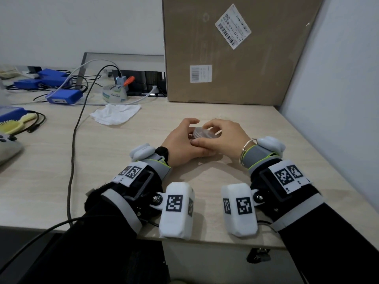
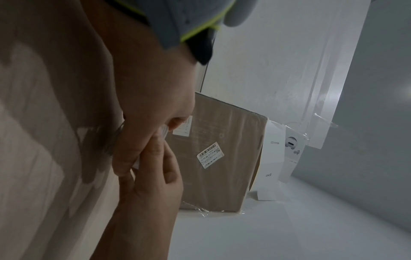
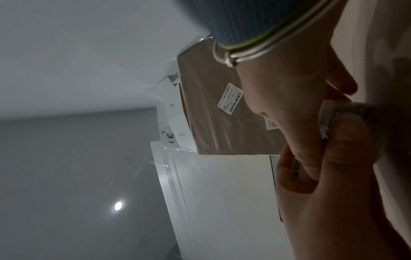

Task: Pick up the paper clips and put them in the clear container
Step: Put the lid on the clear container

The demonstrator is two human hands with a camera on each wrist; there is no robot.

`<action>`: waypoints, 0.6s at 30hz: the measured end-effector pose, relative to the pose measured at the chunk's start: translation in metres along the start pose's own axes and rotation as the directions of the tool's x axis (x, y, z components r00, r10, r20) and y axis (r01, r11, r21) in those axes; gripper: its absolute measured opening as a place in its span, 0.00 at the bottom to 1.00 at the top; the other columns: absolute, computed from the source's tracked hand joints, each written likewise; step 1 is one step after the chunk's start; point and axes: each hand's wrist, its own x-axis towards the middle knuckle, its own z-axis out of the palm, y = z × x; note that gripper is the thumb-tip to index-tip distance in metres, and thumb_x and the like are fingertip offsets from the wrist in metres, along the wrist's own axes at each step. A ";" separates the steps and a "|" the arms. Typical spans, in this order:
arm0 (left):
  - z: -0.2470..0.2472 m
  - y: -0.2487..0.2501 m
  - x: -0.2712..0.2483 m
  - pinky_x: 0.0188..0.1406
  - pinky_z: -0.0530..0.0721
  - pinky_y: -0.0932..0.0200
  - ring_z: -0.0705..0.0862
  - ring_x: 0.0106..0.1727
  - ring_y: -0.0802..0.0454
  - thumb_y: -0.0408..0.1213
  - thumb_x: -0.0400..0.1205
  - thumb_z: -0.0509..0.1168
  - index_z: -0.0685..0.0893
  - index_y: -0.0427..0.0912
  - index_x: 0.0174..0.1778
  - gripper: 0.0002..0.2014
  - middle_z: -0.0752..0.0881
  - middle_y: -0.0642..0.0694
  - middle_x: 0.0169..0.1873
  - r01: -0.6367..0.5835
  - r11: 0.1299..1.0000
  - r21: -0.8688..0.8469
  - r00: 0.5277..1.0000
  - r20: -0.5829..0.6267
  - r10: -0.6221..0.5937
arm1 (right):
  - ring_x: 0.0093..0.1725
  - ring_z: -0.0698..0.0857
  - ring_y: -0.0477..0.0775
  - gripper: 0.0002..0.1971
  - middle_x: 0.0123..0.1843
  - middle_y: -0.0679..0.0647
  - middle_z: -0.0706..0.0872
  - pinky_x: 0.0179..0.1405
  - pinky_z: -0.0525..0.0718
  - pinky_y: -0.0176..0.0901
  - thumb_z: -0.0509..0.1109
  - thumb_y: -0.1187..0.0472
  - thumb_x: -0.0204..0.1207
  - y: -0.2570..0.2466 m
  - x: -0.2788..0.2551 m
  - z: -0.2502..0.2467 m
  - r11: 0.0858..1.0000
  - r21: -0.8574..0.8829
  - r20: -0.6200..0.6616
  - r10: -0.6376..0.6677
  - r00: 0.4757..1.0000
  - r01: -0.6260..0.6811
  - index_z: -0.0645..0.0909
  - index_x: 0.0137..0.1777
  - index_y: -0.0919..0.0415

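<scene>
A small round clear container (image 1: 204,133) with a lid sits tilted between both hands, just above the light wooden table (image 1: 127,171). My left hand (image 1: 181,141) cups it from the left and below, thumb up behind it. My right hand (image 1: 224,133) curls over its top, thumb on the near rim. In the left wrist view my left hand (image 2: 142,109) meets the right hand's fingers (image 2: 155,167), and a bit of the container's clear edge (image 2: 119,131) shows. The right wrist view shows the container (image 3: 349,112) against my right hand (image 3: 289,98). I cannot make out any paper clips.
A tall cardboard box (image 1: 225,54) stands behind the hands and a grey partition (image 1: 338,95) closes the right side. A crumpled white tissue (image 1: 115,115), a tape roll (image 1: 113,94), blue boxes (image 1: 64,97) and a grey cable (image 1: 74,140) lie to the left.
</scene>
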 end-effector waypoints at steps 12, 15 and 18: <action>-0.004 -0.006 0.005 0.59 0.77 0.66 0.81 0.62 0.55 0.34 0.75 0.73 0.73 0.41 0.68 0.26 0.84 0.45 0.62 0.036 0.999 -0.031 0.988 -0.148 -0.040 | 0.60 0.81 0.47 0.29 0.61 0.49 0.84 0.61 0.76 0.39 0.80 0.50 0.63 0.030 0.006 -0.030 0.952 0.268 -0.159 0.192 0.968 -0.145 0.81 0.64 0.58; -0.006 -0.008 0.006 0.47 0.76 0.73 0.82 0.57 0.55 0.34 0.78 0.70 0.75 0.40 0.66 0.21 0.86 0.45 0.58 0.034 0.999 0.010 0.982 -0.184 -0.032 | 0.60 0.82 0.51 0.31 0.60 0.50 0.83 0.62 0.75 0.40 0.79 0.47 0.62 0.044 0.008 -0.045 0.944 0.230 -0.355 0.307 0.883 -0.236 0.79 0.65 0.57; -0.007 -0.009 0.006 0.42 0.76 0.77 0.83 0.53 0.54 0.33 0.79 0.67 0.76 0.39 0.66 0.18 0.86 0.46 0.54 0.044 0.999 0.032 0.982 -0.184 -0.038 | 0.64 0.79 0.60 0.32 0.64 0.57 0.80 0.63 0.75 0.49 0.73 0.38 0.61 0.057 0.005 -0.060 0.911 0.102 -0.515 0.392 0.763 -0.400 0.79 0.64 0.52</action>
